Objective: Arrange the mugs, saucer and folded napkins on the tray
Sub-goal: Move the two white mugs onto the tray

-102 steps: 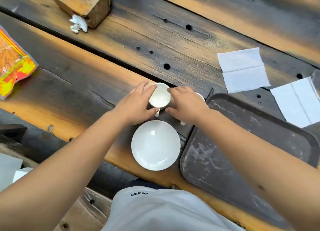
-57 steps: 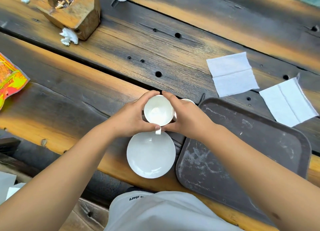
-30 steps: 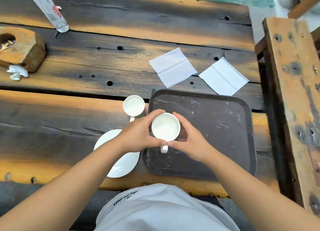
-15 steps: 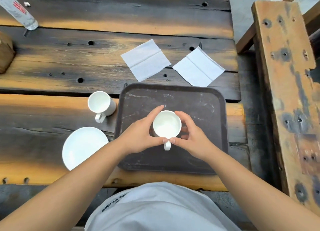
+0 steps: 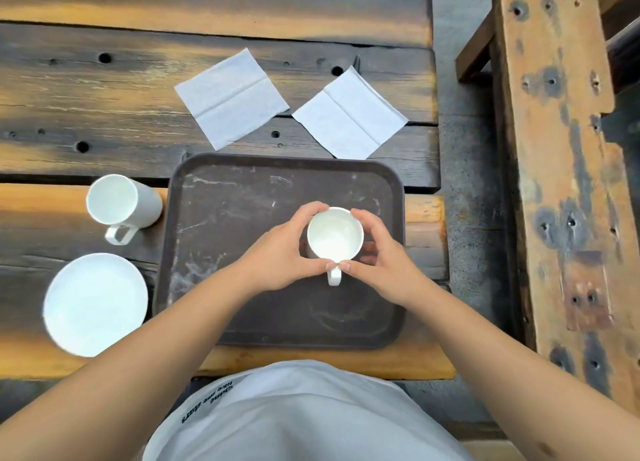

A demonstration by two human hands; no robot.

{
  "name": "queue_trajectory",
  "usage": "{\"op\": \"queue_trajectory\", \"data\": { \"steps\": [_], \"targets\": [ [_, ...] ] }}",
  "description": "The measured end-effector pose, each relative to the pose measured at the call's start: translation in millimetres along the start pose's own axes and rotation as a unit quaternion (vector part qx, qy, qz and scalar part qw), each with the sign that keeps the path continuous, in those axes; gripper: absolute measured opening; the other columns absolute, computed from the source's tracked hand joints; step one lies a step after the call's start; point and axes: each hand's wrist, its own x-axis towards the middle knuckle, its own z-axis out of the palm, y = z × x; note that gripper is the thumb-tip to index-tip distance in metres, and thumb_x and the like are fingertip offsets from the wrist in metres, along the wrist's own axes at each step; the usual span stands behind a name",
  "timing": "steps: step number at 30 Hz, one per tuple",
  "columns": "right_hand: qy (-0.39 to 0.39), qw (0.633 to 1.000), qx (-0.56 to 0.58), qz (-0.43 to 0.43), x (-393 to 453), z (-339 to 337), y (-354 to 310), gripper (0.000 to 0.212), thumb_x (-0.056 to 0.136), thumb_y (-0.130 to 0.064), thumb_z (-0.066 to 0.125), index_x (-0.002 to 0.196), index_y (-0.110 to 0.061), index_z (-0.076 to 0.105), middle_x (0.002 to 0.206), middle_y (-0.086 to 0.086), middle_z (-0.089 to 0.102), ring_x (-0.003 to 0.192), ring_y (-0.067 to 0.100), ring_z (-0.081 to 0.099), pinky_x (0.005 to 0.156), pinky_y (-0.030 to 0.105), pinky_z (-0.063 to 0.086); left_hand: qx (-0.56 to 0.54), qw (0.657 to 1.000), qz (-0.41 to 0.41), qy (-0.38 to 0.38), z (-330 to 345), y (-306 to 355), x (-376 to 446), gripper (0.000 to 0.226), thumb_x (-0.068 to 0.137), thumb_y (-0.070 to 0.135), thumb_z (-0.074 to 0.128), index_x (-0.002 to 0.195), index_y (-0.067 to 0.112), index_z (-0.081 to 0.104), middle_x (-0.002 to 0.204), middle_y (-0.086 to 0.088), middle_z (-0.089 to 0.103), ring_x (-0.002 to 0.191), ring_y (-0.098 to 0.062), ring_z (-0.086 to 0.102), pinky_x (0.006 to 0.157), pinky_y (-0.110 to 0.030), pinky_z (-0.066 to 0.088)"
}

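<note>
A: Item one, white mug: centre-right of the frame, upright over the right half of the dark tray, handle towards the bottom edge. Status of the grip?

B: I log both hands curled round it: left hand on its left wall, right hand on its right, thumbs meeting just above the handle. I cannot tell whether its base is touching the tray.

A: Handling note?

B: I'd set it down level and let go with both hands together, leaving the left half free.

A: Outstanding stock?

B: Second mug, left of the tray on the desk; saucer, lower left; two folded napkins, above the tray. None is on the tray yet.
</note>
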Motion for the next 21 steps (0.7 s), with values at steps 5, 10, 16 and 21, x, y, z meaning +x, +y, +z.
{"op": "queue_trajectory", "data": {
  "steps": [5,10,16,21],
  "targets": [
    [0.009,1.000,0.015,0.003,19,-16,10,0.076,0.073,-0.043,0.076,0.133,-0.059,0.033,0.130,-0.032,0.049,0.115,0.012,0.060,0.100,0.049,0.049,-0.009,1.000,-0.009,-0.001,4,0,30,0.079,0.066,0.053,0.077,0.127,0.063,0.028,0.118,0.026,0.057,0.104,-0.011,0.060,0.091,-0.037,0.050],
    [0.013,1.000,0.023,-0.003,39,-22,15,0.077,0.074,-0.040,0.075,0.135,-0.059,0.032,0.136,-0.019,0.050,0.115,0.014,0.060,0.101,0.050,0.047,-0.038,0.999,-0.022,0.006,6,-2,49,0.078,0.067,0.050,0.076,0.124,0.068,0.025,0.119,0.036,0.052,0.107,0.003,0.055,0.088,-0.020,0.045],
    [0.016,1.000,0.020,-0.001,52,-31,19,0.079,0.074,-0.041,0.074,0.136,-0.059,0.030,0.134,-0.024,0.050,0.113,0.010,0.060,0.100,0.045,0.048,-0.056,0.998,-0.016,0.013,8,-5,68,0.079,0.068,0.050,0.077,0.131,0.061,0.030,0.123,0.032,0.054,0.108,0.001,0.059,0.091,-0.023,0.048],
    [0.022,1.000,0.018,0.008,58,-38,23,0.079,0.074,-0.043,0.074,0.137,-0.060,0.029,0.131,-0.033,0.049,0.116,0.008,0.058,0.100,0.047,0.048,-0.064,0.998,-0.002,0.023,10,-2,78,0.078,0.068,0.048,0.078,0.124,0.069,0.029,0.120,0.038,0.053,0.108,0.006,0.057,0.086,-0.014,0.047]
  ]
}}
